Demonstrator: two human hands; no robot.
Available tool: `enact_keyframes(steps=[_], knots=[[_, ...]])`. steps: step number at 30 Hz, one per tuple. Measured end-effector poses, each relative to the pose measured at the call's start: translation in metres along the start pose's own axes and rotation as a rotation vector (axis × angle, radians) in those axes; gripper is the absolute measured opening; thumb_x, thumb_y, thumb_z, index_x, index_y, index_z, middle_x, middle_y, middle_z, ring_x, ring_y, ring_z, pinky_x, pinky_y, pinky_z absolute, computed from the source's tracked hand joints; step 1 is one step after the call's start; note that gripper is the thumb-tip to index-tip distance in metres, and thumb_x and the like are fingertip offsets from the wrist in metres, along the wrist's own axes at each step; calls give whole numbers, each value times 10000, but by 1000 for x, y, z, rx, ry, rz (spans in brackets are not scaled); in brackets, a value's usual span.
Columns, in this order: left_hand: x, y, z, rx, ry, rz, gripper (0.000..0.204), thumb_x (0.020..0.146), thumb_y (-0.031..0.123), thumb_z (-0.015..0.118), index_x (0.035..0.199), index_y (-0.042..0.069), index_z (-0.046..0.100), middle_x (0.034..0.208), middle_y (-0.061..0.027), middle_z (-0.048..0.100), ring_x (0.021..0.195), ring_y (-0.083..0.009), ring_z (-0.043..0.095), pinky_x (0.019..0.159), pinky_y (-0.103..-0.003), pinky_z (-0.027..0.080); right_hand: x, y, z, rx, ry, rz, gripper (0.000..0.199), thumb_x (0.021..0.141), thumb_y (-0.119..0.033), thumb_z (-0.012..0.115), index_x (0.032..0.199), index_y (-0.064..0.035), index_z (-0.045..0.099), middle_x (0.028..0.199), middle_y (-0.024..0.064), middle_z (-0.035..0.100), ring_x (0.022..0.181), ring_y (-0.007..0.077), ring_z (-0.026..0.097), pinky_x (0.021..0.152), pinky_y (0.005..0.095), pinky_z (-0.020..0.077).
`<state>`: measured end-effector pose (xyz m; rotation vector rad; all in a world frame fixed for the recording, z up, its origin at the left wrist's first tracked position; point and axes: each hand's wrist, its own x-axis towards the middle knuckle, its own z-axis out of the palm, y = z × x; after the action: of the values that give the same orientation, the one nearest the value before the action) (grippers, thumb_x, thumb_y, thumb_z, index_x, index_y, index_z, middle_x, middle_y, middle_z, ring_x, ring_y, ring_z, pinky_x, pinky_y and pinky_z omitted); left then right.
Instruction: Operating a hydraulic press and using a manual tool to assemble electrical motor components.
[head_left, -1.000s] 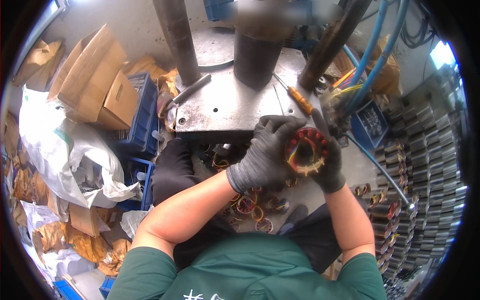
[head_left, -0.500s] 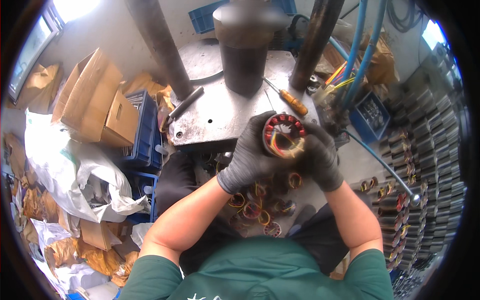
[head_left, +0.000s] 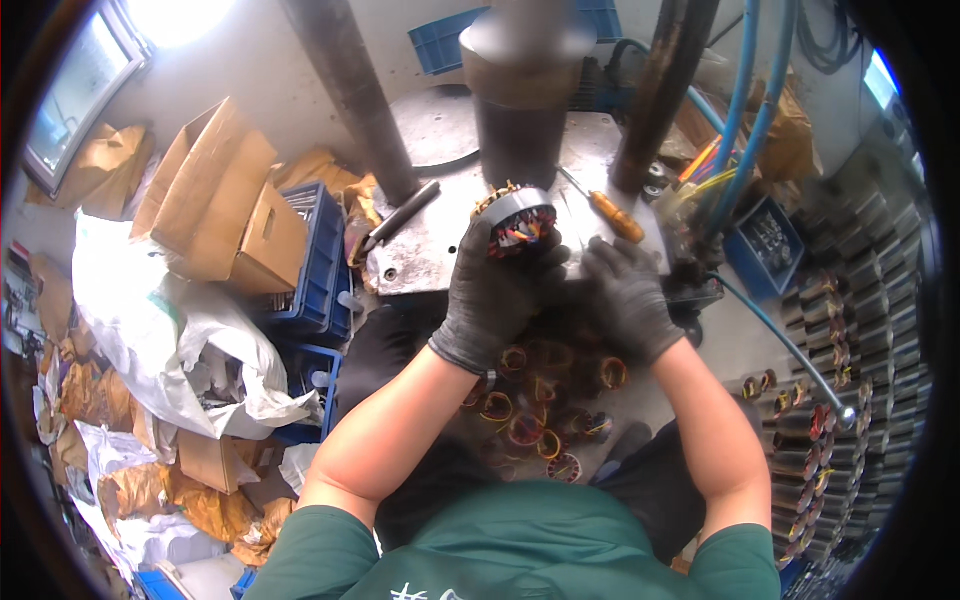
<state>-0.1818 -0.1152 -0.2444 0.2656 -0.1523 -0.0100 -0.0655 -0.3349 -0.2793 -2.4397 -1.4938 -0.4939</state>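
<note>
My left hand [head_left: 490, 285], in a dark grey glove, grips a motor stator [head_left: 522, 208] over the front part of the metal press table [head_left: 430, 255]. The stator is a steel ring with red windings and coloured wires inside, and it is tilted. My right hand [head_left: 630, 300], gloved the same way, is apart from the stator at the table's front edge. Its fingers point forward, partly spread, with nothing seen in them. Just beyond them lies a screwdriver [head_left: 617, 217] with a wooden-looking handle. A dark metal rod [head_left: 402, 217] rests on the table's left side.
A thick press ram [head_left: 520, 130] stands between two steel columns [head_left: 360, 100]. Several stators [head_left: 527, 428] lie on the floor between my legs. Cardboard boxes [head_left: 210, 200], blue crates [head_left: 322, 265] and a white sack [head_left: 130, 310] crowd the left. Rows of metal cylinders [head_left: 870, 330] fill the right.
The stator, held between both hands before, has moved forward and left in my left hand and turned over. My right hand has let go and moved away from it.
</note>
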Motion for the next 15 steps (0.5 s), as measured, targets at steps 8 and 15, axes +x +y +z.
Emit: enact_keyframes(steps=[8,15], knots=[[-6,8,26,-87,124,-39,886,850,768,599,1392,67,555,1325,-153,616,1204,-316,577,1002,-439,487,0,-2,4,192,182,-94,368,834,-71,716,1201,-81,691,1308,94,672,1130,325,616,1007,471,482],[-5,9,25,-135,263,-28,883,855,781,550,1385,74,565,1347,-168,625,1284,-371,575,1068,-512,467,7,-40,-50,1001,439,304,204,1085,-174,559,1206,-32,642,1245,146,704,1030,224,737,928,340,584]])
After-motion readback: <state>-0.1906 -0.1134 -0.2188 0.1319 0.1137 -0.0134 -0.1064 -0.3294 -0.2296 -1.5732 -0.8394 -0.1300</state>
